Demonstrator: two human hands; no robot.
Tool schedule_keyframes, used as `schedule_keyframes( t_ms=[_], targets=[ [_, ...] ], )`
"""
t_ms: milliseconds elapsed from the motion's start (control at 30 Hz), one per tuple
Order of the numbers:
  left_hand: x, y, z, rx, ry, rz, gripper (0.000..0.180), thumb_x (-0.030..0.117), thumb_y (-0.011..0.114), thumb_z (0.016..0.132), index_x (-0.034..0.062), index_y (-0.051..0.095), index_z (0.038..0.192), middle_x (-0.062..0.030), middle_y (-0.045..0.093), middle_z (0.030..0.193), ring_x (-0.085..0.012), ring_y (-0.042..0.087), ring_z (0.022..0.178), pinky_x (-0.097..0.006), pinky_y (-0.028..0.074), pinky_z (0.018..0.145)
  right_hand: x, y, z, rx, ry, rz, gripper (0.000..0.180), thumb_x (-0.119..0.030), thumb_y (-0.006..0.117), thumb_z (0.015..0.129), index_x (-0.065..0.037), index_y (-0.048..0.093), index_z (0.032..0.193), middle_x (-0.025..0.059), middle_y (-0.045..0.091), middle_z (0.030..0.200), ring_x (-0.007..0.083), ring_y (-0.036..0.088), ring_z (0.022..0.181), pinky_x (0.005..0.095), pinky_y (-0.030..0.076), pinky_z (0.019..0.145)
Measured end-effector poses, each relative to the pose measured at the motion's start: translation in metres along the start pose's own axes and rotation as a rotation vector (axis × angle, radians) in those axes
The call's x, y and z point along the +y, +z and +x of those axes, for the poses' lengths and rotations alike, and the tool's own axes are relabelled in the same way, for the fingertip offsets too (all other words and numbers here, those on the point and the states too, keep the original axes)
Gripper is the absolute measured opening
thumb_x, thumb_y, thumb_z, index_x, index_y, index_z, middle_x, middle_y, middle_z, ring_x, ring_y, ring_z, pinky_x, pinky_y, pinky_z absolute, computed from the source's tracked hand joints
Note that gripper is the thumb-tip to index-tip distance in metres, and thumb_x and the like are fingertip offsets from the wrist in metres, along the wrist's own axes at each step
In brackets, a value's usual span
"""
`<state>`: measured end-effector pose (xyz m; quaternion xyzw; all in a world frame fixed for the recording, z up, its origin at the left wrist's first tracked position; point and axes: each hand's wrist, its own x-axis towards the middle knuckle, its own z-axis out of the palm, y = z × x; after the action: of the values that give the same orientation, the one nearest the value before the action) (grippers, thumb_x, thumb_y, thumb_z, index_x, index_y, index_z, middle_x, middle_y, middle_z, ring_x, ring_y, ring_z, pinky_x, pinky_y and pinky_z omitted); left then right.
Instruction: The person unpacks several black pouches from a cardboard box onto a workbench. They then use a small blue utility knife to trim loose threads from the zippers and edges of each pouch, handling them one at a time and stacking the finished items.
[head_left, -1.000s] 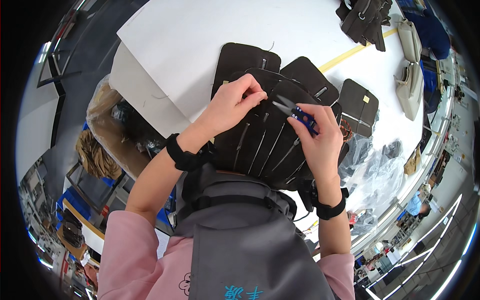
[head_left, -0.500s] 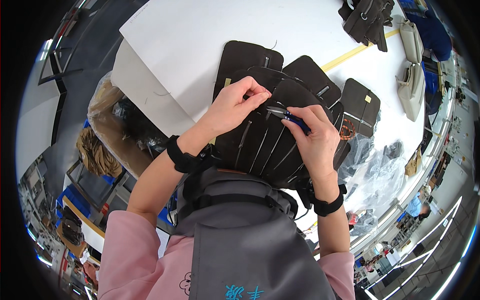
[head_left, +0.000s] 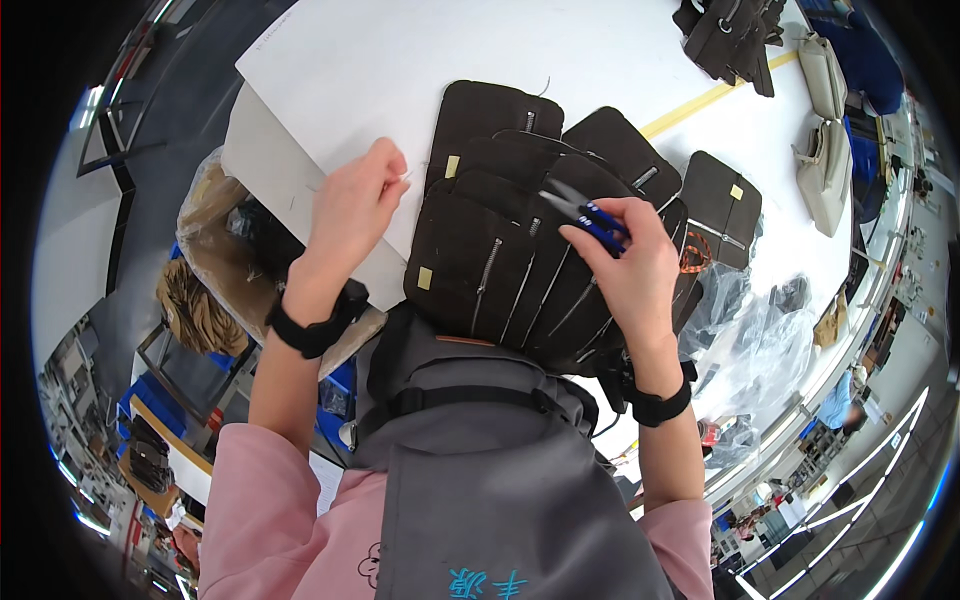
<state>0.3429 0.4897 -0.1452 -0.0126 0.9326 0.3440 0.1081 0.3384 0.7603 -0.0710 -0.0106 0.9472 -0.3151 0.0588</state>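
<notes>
A stack of dark brown bag panels with silver zippers (head_left: 520, 250) lies fanned out on the white table (head_left: 420, 60), close to my body. My right hand (head_left: 625, 265) rests over the right side of the stack and grips small blue-handled thread snips (head_left: 590, 215), blades pointing up-left. My left hand (head_left: 355, 205) is off the stack to the left, over the white table, with thumb and fingers pinched together, apparently on a thin thread too small to make out. Both wrists wear black bands.
More brown panels (head_left: 720, 205) lie to the right, beside crumpled clear plastic (head_left: 760, 330). Beige bags (head_left: 825, 130) and dark bags (head_left: 725, 35) sit at the far right. A yellow line crosses the table. A plastic-lined box (head_left: 225, 240) stands left, below the table edge.
My left hand has left the top panel and moved left over the bare table, fingers pinched. My right hand with the snips stays over the stack and has drawn slightly right.
</notes>
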Motion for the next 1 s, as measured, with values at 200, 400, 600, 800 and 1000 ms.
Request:
schedule_keyframes(
  t_ms=[200, 400, 600, 800, 1000],
  targets=[
    [0.037, -0.003, -0.01, -0.279, 0.188, -0.273, 0.024, 0.005, 0.071, 0.081, 0.0054, 0.054, 0.098, -0.0038, 0.058, 0.069, -0.0167, 0.055, 0.06, -0.032, 0.044, 0.057, -0.006, 0.011, 0.002, -0.148, 0.024, 0.063, 0.016, -0.012, 0.075, 0.079, -0.006, 0.061, 0.083, 0.006, 0.062, 0.078, 0.0213, 0.064, 0.067, 0.0304, 0.048, 0.059],
    [0.041, 0.001, 0.006, -0.509, 0.155, -0.412, 0.02, 0.003, 0.07, 0.079, 0.0033, 0.054, 0.092, -0.0031, 0.052, 0.067, -0.0136, 0.05, 0.059, -0.029, 0.039, 0.055, -0.013, 0.009, -0.006, -0.236, 0.086, 0.227, 0.016, -0.01, 0.072, 0.083, -0.005, 0.058, 0.088, 0.0106, 0.065, 0.075, 0.0261, 0.065, 0.067, 0.0326, 0.05, 0.06],
    [0.028, -0.002, 0.007, -0.499, 0.22, -0.442, 0.013, 0.001, 0.066, 0.081, 0.0015, 0.053, 0.086, -0.0053, 0.053, 0.072, -0.0136, 0.052, 0.062, -0.027, 0.041, 0.056, -0.017, 0.03, -0.023, -0.259, -0.027, 0.285, 0.016, -0.015, 0.071, 0.083, -0.009, 0.06, 0.093, 0.0118, 0.066, 0.074, 0.0337, 0.066, 0.068, 0.0391, 0.051, 0.058],
    [0.025, 0.005, -0.004, -0.333, 0.169, -0.6, 0.012, -0.003, 0.063, 0.082, 0.0025, 0.054, 0.088, -0.0019, 0.053, 0.076, -0.0093, 0.051, 0.066, -0.025, 0.042, 0.059, -0.023, 0.032, -0.025, -0.203, -0.047, 0.467, 0.024, -0.023, 0.074, 0.084, -0.007, 0.061, 0.096, 0.0091, 0.068, 0.076, 0.0275, 0.068, 0.067, 0.0354, 0.053, 0.06],
    [0.044, 0.013, 0.008, -0.276, 0.111, -0.749, 0.011, -0.003, 0.062, 0.084, 0.0033, 0.057, 0.093, 0.001, 0.055, 0.078, -0.0057, 0.052, 0.068, -0.021, 0.043, 0.061, -0.015, 0.027, -0.025, -0.115, -0.018, 0.37, 0.024, -0.009, 0.073, 0.078, -0.009, 0.061, 0.099, 0.0103, 0.069, 0.08, 0.0299, 0.068, 0.07, 0.036, 0.054, 0.061]
  ],
)
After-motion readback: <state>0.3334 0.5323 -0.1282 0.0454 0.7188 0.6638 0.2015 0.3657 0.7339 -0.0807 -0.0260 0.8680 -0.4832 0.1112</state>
